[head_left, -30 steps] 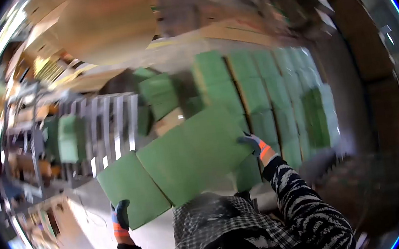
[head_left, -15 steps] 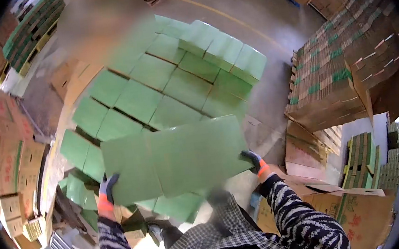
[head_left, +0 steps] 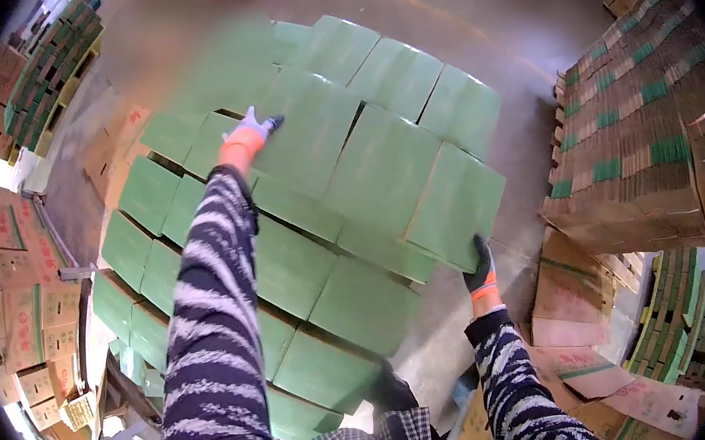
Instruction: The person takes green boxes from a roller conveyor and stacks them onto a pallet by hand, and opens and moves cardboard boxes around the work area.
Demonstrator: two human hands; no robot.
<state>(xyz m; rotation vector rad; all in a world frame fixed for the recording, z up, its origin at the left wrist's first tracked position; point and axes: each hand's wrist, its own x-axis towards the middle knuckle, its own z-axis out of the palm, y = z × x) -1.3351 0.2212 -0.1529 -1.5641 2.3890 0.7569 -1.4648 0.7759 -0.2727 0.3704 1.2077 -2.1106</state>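
Observation:
Smooth green cardboard panels lie in a raised row on a broad layer of similar green cardboard. My left hand, in a grey glove with an orange cuff, is at the row's far left edge with its fingers apart and thumb toward the panel. At the near right corner, my right hand, gloved in the same way, grips the edge of a green cardboard panel. Some of its fingers are hidden beneath the edge. More green cardboard lies closer to my body, with dark gaps between the pieces.
A tall stack of flattened brown cartons stands on the right. Brown cartons are piled along the left. Open cardboard leans near my right arm. A blurred patch covers the upper left, beside the green layer.
The long green panel held between both hands has gone down onto the layer, away from my body. My left hand has reached far forward; my right has moved slightly right.

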